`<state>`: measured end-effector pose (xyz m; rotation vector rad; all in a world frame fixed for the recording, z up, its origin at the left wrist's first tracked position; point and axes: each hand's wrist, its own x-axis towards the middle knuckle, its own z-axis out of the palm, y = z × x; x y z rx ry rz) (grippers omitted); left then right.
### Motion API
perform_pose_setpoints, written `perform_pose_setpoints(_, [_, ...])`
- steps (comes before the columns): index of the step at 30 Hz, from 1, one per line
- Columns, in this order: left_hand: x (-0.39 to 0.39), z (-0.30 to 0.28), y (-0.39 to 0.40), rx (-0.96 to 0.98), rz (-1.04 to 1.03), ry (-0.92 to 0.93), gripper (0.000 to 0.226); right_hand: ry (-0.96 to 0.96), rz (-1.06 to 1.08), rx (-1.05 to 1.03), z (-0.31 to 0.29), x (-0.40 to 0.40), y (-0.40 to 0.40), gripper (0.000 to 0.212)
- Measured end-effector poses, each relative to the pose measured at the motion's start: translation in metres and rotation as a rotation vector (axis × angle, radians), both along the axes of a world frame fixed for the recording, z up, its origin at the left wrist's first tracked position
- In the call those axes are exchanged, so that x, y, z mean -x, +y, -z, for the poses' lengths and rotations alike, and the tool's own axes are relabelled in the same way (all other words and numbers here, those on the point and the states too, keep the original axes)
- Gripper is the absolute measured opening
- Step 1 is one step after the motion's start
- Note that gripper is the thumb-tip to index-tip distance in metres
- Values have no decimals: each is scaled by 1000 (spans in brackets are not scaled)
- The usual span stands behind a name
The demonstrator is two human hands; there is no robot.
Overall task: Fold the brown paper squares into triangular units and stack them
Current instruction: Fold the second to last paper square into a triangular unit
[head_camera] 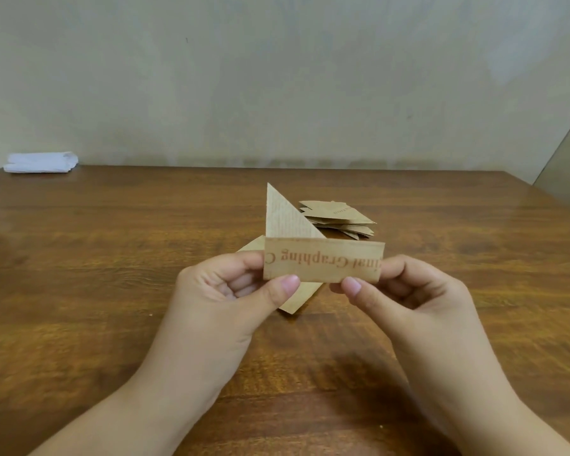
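Note:
I hold a partly folded brown paper piece point(323, 260) above the wooden table point(112, 258). It is a printed strip with a triangular flap standing up at its left end. My left hand point(231, 291) pinches the strip's left end between thumb and fingers. The strip's right end is pinched by my right hand point(405, 291). Behind the strip lies a stack of folded brown units point(339, 218). Flat brown paper point(301, 297) lies on the table under my hands, mostly hidden.
A folded white cloth point(42, 162) lies at the table's far left corner against the wall. A plain wall stands right behind the table's far edge.

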<state>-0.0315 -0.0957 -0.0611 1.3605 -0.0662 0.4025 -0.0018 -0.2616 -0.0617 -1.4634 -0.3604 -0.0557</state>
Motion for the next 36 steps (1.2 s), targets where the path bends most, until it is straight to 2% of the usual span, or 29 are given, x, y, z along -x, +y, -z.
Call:
perform_pose_setpoints(3, [-1,2,-1,29,20,46,26,62,13,-22,1,-1,2,23])
perform_pose_setpoints(7, [-2,2,-3,59,24,80,23,127,11,-51,2,-3,3,12])
perform_pose_setpoints(15, [-4,6,-2,51,9,82,20,209,-24,-88,2,-3,3,4])
perform_pose_setpoints(21, [-5,6,-2,2,-9,76,25,218,-12,-86,3,-5,3,18])
perform_pose_setpoints(27, [-5,7,-2,9,-5,89,17,211,-19,-116,3,-5,4,3])
perform_pose_setpoints(31, [-5,8,-2,3,-7,89,13,191,-34,-109,1,-4,5,11])
perform_pose_setpoints(36, [-5,7,-3,12,-15,108,17,200,-42,-107,2,-2,4,7])
